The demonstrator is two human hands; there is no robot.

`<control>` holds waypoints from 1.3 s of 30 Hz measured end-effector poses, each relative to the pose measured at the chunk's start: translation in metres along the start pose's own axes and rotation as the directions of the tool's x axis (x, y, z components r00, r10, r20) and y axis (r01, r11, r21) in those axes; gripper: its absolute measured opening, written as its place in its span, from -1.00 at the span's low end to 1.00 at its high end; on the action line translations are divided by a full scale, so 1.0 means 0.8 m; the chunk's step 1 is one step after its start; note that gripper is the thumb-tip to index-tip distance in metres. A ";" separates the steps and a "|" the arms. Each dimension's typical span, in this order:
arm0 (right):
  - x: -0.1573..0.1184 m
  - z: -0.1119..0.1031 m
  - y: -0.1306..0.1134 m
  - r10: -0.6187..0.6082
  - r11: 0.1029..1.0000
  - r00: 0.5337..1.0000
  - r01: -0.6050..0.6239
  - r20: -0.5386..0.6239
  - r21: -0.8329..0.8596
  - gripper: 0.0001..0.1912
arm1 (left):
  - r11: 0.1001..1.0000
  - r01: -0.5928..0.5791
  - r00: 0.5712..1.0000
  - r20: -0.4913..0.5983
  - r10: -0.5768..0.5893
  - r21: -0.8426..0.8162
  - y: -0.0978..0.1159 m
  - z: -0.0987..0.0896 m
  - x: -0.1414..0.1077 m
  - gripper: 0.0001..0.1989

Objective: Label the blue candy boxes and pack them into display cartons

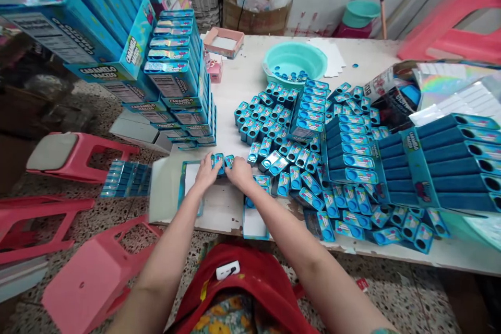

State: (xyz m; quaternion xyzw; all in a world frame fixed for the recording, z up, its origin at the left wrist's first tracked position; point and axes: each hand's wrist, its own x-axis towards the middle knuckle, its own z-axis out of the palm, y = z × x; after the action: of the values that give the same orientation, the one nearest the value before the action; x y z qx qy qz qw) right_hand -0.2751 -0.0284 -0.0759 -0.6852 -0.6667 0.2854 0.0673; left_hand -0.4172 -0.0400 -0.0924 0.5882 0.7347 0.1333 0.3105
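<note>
My left hand (205, 172) is closed on a small blue box (219, 160) near the table's front edge. Close beside it, my right hand (239, 173) grips another small blue box (229, 159); the fingers partly cover both. Under my left hand lies a shallow blue-edged tray (182, 188) with a pale inside. To the right, below my right wrist, a second blue-edged tray (255, 237) has a few blue boxes at its far end. Many loose blue boxes (278, 166) are spread over the table just right of my hands.
Tall stacks of blue display cartons (178, 83) rise at the left. A turquoise basin (268, 65) holding small blue round pieces stands at the back. Filled cartons (417, 167) lean at the right. Pink stools (90, 276) stand on the floor to the left.
</note>
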 end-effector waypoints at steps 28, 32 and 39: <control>-0.250 0.107 0.198 0.235 0.806 0.947 -0.066 -0.217 0.588 -0.54 | 0.902 -0.107 0.985 -0.081 0.154 0.418 0.091 -0.068 -0.074 -0.20; -0.259 0.110 0.208 0.190 0.760 0.961 -0.015 -0.201 0.649 -0.53 | 0.835 -0.525 0.844 0.228 0.486 0.163 0.113 -0.091 -0.163 -0.21; -0.268 0.115 0.221 0.018 0.777 0.975 0.126 -0.222 0.617 -0.53 | 0.632 -0.733 0.670 0.425 0.608 0.252 0.119 0.045 -0.216 -0.26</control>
State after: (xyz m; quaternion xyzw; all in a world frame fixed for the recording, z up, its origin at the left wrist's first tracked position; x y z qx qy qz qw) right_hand -0.1538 -0.2771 -0.1711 -0.6310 -0.5417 0.4130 0.3713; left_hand -0.3008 -0.1839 -0.0150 0.8846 0.4129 -0.0049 0.2167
